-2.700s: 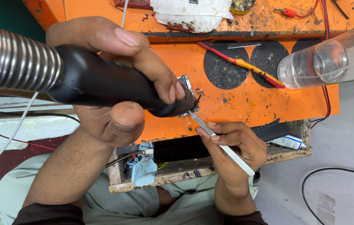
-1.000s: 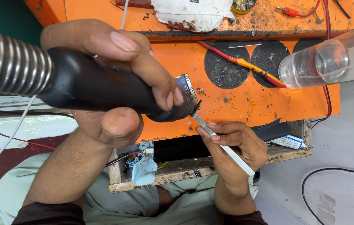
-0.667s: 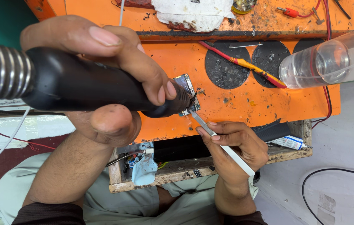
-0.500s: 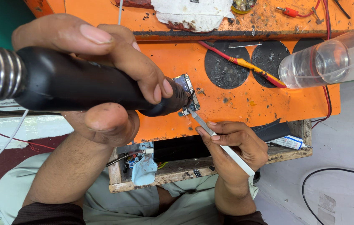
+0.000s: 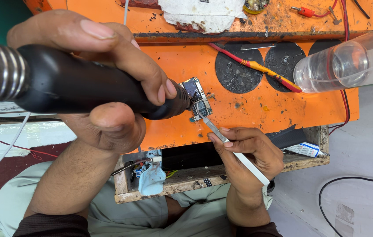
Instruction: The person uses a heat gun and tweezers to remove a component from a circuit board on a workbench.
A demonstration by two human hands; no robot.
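The hot-air wand (image 5: 85, 85) lies almost level, long axis left to right, nozzle aimed right at the small circuit board (image 5: 197, 98) at frame centre; the board sits on a scorched orange bench (image 5: 248, 112), grey floor at right; left hand (image 5: 103, 94) wraps the wand tight; right hand (image 5: 250, 153) pinches tweezers (image 5: 215, 129), tips touching the board.

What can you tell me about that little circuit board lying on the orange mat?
The circuit board is a small, narrow rectangle lying flat on the orange mat, tilted a little from the mat's edges. Its face is dark with silvery metal shields and tiny parts. The black hot-air tool, gripped by the left hand, points its nozzle at the board's upper part, hiding some of it. The tips of the tweezers, held in the right hand, meet its lower end.
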